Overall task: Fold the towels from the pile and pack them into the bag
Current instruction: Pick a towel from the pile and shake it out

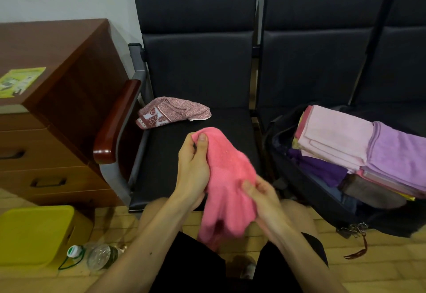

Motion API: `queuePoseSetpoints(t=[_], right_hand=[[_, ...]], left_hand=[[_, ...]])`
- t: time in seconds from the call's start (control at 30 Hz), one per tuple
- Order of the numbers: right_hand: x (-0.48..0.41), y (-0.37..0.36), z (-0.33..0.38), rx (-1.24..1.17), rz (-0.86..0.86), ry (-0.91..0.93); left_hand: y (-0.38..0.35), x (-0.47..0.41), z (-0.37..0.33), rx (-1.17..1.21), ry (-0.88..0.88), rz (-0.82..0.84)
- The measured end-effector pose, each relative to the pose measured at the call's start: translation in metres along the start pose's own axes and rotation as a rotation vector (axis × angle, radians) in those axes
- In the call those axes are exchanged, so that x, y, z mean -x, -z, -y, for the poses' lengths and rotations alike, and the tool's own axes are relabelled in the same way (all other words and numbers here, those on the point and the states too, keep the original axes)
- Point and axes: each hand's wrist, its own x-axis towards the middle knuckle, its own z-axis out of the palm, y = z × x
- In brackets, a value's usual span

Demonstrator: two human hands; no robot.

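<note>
A coral pink towel (227,177) hangs bunched between both hands, above the front edge of the left black seat. My left hand (193,166) grips its upper end, thumb on top. Lower down, my right hand (262,197) pinches the towel's right side. One red-and-white patterned towel (173,111) lies crumpled at the back left of that seat. On the neighbouring seat to the right a dark bag (299,177) lies open, holding several folded towels, with a pale pink one (334,136) and a lilac one (398,152) on top.
A brown wooden drawer cabinet (53,112) stands to the left, beside the seat's red-brown armrest (115,122). On the tiled floor at lower left are a yellow box (34,235) and a plastic bottle (99,255). My knees sit just below the hands.
</note>
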Motion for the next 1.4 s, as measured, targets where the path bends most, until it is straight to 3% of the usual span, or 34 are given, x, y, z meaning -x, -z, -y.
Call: queuePoseSetpoints(t=[0.17,0.33,0.43,0.53,0.7,0.83,0.97,1.07,1.17,1.27,1.4], right_hand=[[-0.001,0.008,-0.043,0.295,0.109,-0.165],[0.003,0.017,-0.046,0.351,0.132,-0.185],[0.009,0.017,-0.006,-0.094,0.165,-0.281],[0.017,0.005,0.037,-0.373,0.417,-0.320],[0.012,-0.017,0.075,-0.480,0.531,-0.299],[0.006,-0.017,0.083,-0.581,0.443,-0.271],[0.006,-0.015,0.091,-0.657,0.331,-0.208],[0.004,-0.010,0.096,-0.673,0.243,-0.173],[-0.001,-0.001,0.097,-0.596,0.186,-0.160],[-0.004,0.009,0.096,-0.588,0.211,-0.139],[-0.007,0.009,0.097,-0.635,0.195,-0.124]], left_hand=[[0.005,-0.009,-0.004,0.114,0.113,-0.032],[0.021,-0.021,-0.007,0.040,0.023,-0.068],[0.048,-0.043,-0.009,-0.227,-0.153,-0.236],[0.069,-0.063,-0.003,-0.165,-0.009,-0.310],[0.055,-0.043,0.011,0.205,0.473,-0.042],[0.049,-0.013,0.018,0.528,0.637,0.188],[0.040,0.014,0.032,0.510,0.658,0.251],[0.042,0.017,0.043,0.548,0.685,0.464],[0.046,0.018,0.046,0.395,0.615,0.630],[0.048,0.022,0.043,0.180,0.517,0.678],[0.053,0.022,0.035,0.158,0.513,0.658]])
